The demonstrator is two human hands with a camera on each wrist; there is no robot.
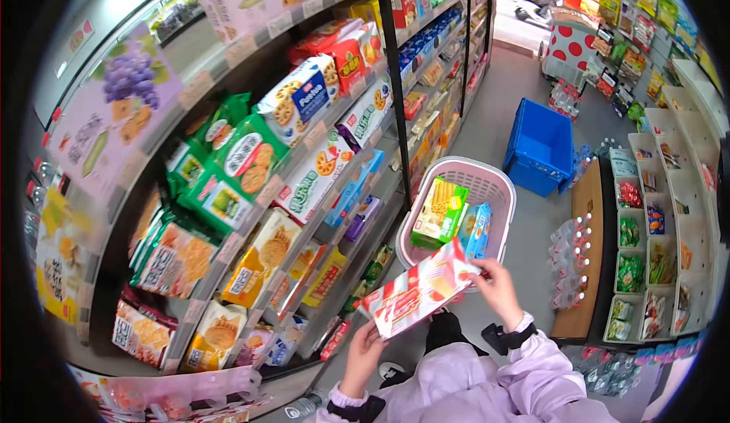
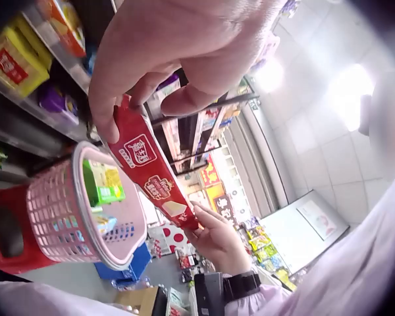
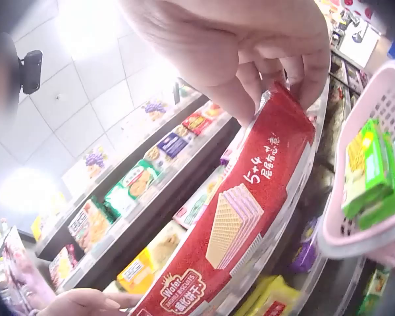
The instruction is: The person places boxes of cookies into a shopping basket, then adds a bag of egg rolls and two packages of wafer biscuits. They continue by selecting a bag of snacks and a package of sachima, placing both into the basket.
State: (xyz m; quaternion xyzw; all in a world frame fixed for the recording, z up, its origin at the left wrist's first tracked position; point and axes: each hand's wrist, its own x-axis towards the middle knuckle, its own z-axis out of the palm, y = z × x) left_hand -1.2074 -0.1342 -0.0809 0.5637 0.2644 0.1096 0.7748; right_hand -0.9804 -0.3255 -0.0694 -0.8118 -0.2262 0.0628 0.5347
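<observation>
Both hands hold a red and white pack of wafer biscuits (image 1: 417,292) by its two ends, in front of the body. My left hand (image 1: 363,353) pinches the near left end; in the left wrist view, its thumb and fingers come down over the pack's red side. At the opposite end my right hand (image 1: 498,290) grips the corner, fingers bent over the edge in the right wrist view. Just beyond the pack stands a pink basket (image 1: 502,195). Inside it lie a green biscuit pack (image 1: 441,214) and a light blue pack (image 1: 477,231).
Shelves of biscuits (image 1: 296,172) run along the left side. A blue crate (image 1: 538,149) sits on the floor beyond the basket. To the right, bottled drinks (image 1: 570,259) stand beside a bin rack (image 1: 635,229) of small snack packs. Something red (image 2: 10,234) shows beneath the basket.
</observation>
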